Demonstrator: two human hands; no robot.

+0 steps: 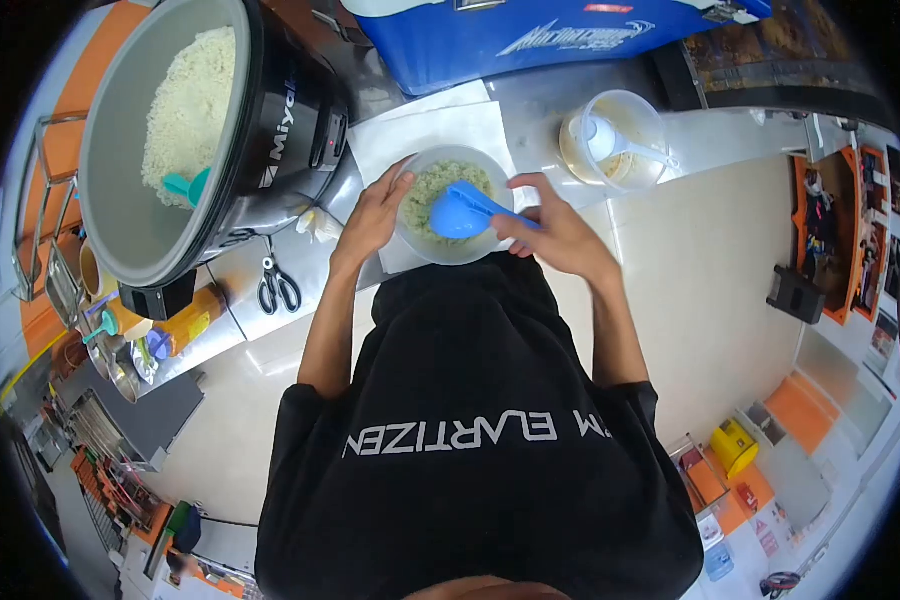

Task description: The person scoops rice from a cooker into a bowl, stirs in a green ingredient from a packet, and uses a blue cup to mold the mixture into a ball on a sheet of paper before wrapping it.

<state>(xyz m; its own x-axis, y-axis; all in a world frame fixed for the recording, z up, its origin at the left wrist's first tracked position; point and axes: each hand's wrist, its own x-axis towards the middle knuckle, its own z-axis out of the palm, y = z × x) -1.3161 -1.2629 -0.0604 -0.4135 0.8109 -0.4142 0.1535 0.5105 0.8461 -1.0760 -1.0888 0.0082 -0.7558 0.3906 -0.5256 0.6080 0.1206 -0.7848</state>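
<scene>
A translucent bowl [411, 237] of greenish rice [432, 184] stands at the counter's front edge, close to my body. My left hand [375, 218] grips its left side, thumb at the rim and fingers along the outer wall. In my right hand [558, 228] is the handle of a blue rice scoop [460, 212], its rounded head down on the rice inside the bowl. Beneath the bowl lie white sheets of paper [429, 122].
A large rice cooker [300, 130] holding white rice [195, 110] and a teal scoop [198, 187] stands on the left. Scissors [278, 288] lie below it. At right is a tub [638, 112] with a white ladle [625, 145]. A blue cooler box [560, 45] stands behind.
</scene>
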